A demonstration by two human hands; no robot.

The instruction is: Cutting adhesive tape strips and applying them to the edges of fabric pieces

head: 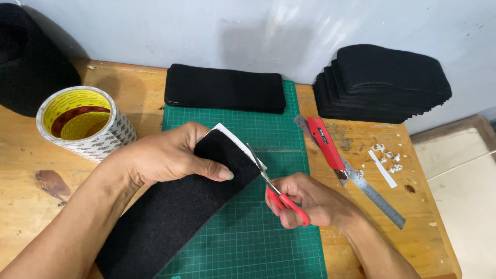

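Both hands work: left hand (170,157) grips black felt strip (175,217), right hand (310,199) scissors (276,191).

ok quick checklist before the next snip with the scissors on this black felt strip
1. Left hand grips the black felt strip firmly: ok.
2. Right hand holds the red-handled scissors: ok.
3. Blades meet the strip's white-backed edge: ok.
4. Left thumb clear of the blades: ok, though close.
5. Green cutting mat lies under the cut: ok.
6. Red utility knife and steel ruler lie aside: ok; whether the knife blade is retracted: cannot tell.
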